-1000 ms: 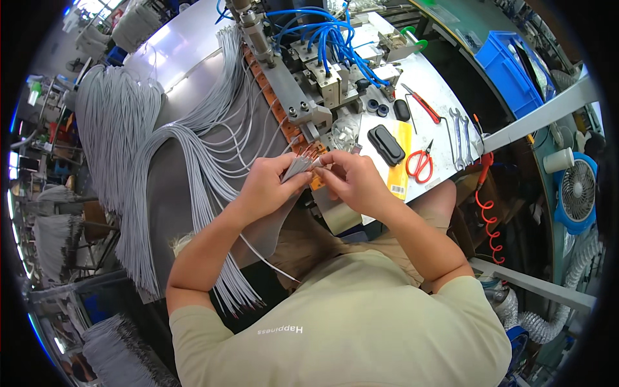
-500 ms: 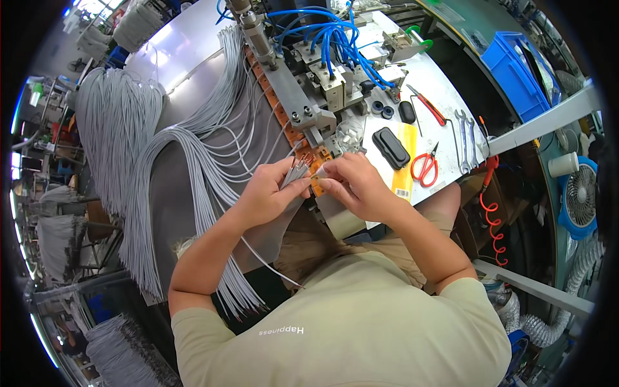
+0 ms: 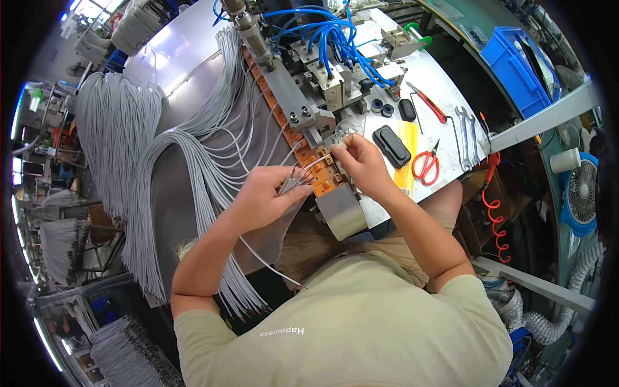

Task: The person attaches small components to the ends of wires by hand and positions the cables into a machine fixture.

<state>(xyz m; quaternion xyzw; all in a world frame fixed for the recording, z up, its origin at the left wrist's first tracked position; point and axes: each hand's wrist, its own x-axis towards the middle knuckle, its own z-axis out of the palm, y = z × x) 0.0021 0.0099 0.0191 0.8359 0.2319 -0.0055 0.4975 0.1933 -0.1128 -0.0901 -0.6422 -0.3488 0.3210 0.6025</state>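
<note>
My left hand point(image 3: 269, 193) is closed around a bunch of grey cables point(image 3: 294, 181), whose stripped copper ends stick out between thumb and fingers. Just right of it, my right hand point(image 3: 362, 162) pinches the end of one cable point(image 3: 320, 160) between thumb and fingertips. That cable stretches across an orange fixture block point(image 3: 326, 175) at the near end of the machine's orange rail point(image 3: 278, 113). Other grey cables run from the rail to the left, some seated in its slots. A metal block point(image 3: 342, 211) sits at the rail's near end.
Long bundles of grey cable point(image 3: 187, 151) drape over the table's left side. A machine with blue air hoses point(image 3: 322, 29) stands beyond the rail. On the right lie red-handled scissors point(image 3: 425, 166), a black case point(image 3: 391, 146), wrenches point(image 3: 465, 138) and a red knife point(image 3: 431, 106).
My right hand has moved away from the left, up and to the right, drawing one cable across the orange fixture. The left hand stays almost where it was, still gripping the bunch.
</note>
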